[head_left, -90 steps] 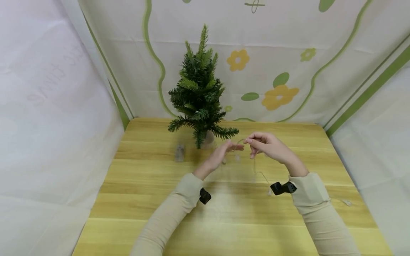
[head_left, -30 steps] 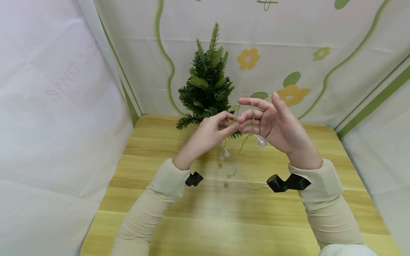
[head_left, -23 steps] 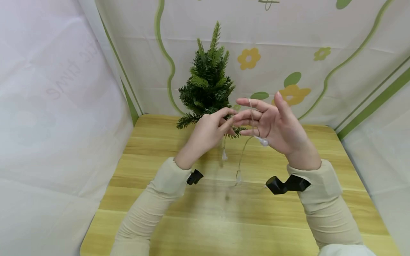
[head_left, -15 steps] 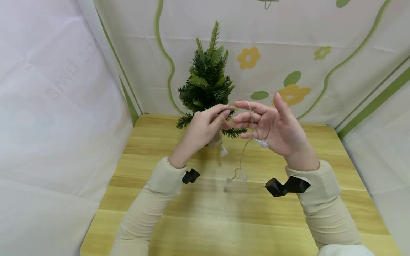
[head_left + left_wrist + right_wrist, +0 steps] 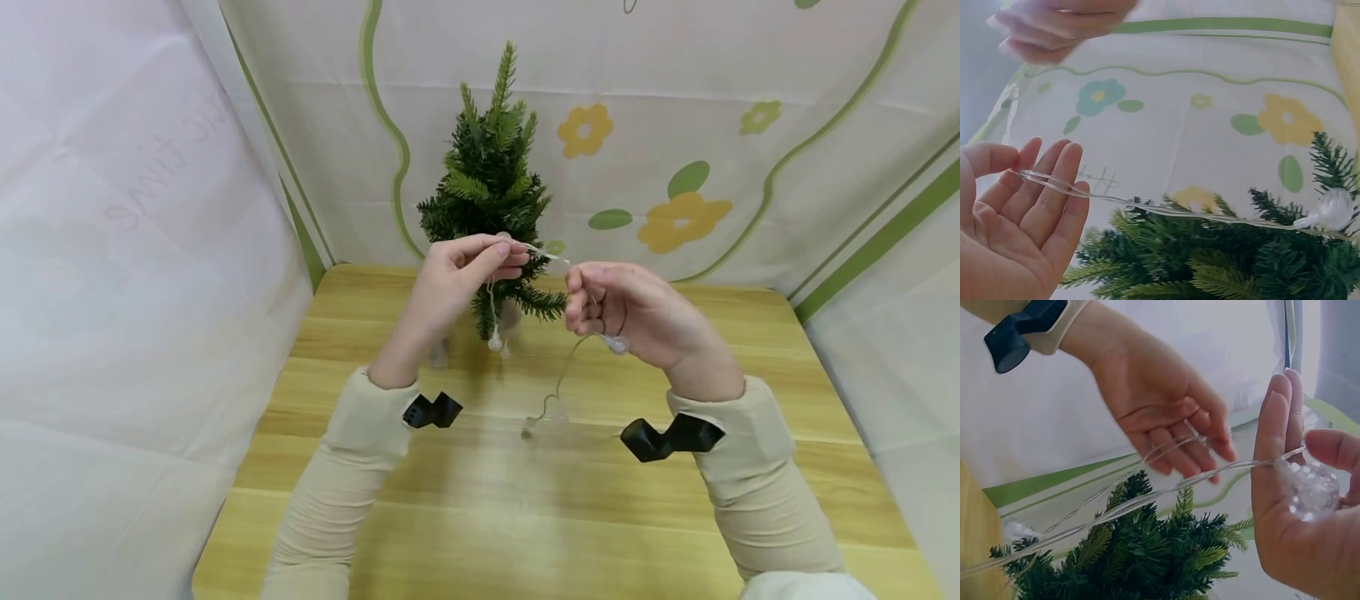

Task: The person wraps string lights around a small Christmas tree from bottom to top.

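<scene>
Between the two hands runs a string of fairy lights (image 5: 542, 250) on thin clear wire. My left hand (image 5: 453, 279) pinches the wire between thumb and index finger, in front of the tree. A round clear bulb (image 5: 495, 342) dangles below it. To the right, my right hand (image 5: 637, 317) holds the wire with thumb and fingertips; a faceted bulb (image 5: 1311, 490) lies against its palm. More wire hangs from this hand down toward the table. A small green artificial Christmas tree (image 5: 487, 179) stands behind the left hand, its lower left branches partly hidden.
The wooden table (image 5: 480, 517) carries the tree near its back edge. A small clear case (image 5: 439, 353) sits left of the tree's foot, partly covered by the left wrist. White fabric walls (image 5: 885, 275) with flower prints surround the table's back and sides.
The left hand has drawn left along the wire, away from the right hand. The right hand, spread a moment ago with wire looped over its fingers, has curled its fingers and lowered its thumb.
</scene>
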A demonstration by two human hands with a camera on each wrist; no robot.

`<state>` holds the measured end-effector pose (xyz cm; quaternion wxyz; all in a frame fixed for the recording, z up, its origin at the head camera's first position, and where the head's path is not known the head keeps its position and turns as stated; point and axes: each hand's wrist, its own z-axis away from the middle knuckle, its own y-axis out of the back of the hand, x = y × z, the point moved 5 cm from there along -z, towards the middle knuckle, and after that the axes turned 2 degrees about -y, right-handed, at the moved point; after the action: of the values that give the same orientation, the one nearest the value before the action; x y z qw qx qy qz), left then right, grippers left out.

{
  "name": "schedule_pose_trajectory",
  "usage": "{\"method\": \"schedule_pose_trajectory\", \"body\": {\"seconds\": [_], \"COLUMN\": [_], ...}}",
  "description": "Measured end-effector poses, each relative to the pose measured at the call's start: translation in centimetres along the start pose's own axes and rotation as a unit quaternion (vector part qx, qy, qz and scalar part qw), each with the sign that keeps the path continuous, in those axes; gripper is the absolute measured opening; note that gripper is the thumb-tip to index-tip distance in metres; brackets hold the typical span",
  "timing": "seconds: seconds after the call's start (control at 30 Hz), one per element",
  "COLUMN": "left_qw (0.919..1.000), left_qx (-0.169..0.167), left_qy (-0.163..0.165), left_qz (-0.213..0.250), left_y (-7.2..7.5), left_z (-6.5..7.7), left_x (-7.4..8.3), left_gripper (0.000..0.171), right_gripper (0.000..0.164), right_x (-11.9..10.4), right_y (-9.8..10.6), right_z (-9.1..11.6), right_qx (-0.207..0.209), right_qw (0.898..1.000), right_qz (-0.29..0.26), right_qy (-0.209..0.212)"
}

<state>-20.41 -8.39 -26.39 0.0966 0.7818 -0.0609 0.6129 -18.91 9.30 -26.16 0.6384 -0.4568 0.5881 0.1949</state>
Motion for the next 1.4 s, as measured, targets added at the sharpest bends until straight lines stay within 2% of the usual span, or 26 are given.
{"method": "schedule_pose_trajectory", "body": {"seconds": [0.2,0.43,0.53,0.67,0.77,0.87,1.03,1.23,1.3,1.4], "left_qw": [0.9993,0.9938,0.9909,0.9900,0.9881,0.9855,0.9833,0.9739,0.9714,0.9715], "left_qx": [0.020,0.060,0.061,0.053,0.062,0.071,0.079,0.118,0.126,0.126], "left_qy": [-0.022,-0.032,-0.037,-0.047,-0.053,-0.058,-0.066,-0.060,-0.057,-0.049], "left_qz": [0.021,0.088,0.114,0.122,0.130,0.143,0.151,0.184,0.193,0.194], "left_y": [0.7,2.4,3.0,3.3,3.7,4.1,4.6,6.3,6.8,7.4], "left_z": [0.1,0.1,0.4,0.6,0.7,0.9,1.4,1.4,1.4,1.2], "left_x": [1.0,1.4,1.5,1.6,1.5,1.3,1.0,0.0,-0.4,-0.7], "left_gripper": [0.026,0.030,0.031,0.030,0.023,0.022,0.026,0.031,0.033,0.033], "right_gripper": [0.042,0.044,0.047,0.045,0.042,0.041,0.046,0.054,0.055,0.054], "right_x": [0.7,0.8,0.8,0.7,0.4,-0.2,-1.7,-3.8,-4.5,-5.5], "right_y": [0.7,1.1,1.5,2.2,2.4,2.6,3.4,4.5,4.7,4.9], "right_z": [0.2,0.4,0.6,0.9,1.1,1.4,2.1,2.7,2.8,2.8], "right_qx": [-0.005,-0.050,-0.032,0.008,-0.003,-0.021,0.002,0.005,0.009,0.030], "right_qw": [0.998,0.998,0.999,0.998,0.998,0.997,0.997,0.998,0.997,0.995], "right_qz": [0.054,0.019,0.025,0.046,0.042,0.044,0.048,-0.007,0.001,0.047], "right_qy": [-0.016,0.026,0.031,0.032,0.044,0.055,0.053,0.064,0.070,0.085]}}
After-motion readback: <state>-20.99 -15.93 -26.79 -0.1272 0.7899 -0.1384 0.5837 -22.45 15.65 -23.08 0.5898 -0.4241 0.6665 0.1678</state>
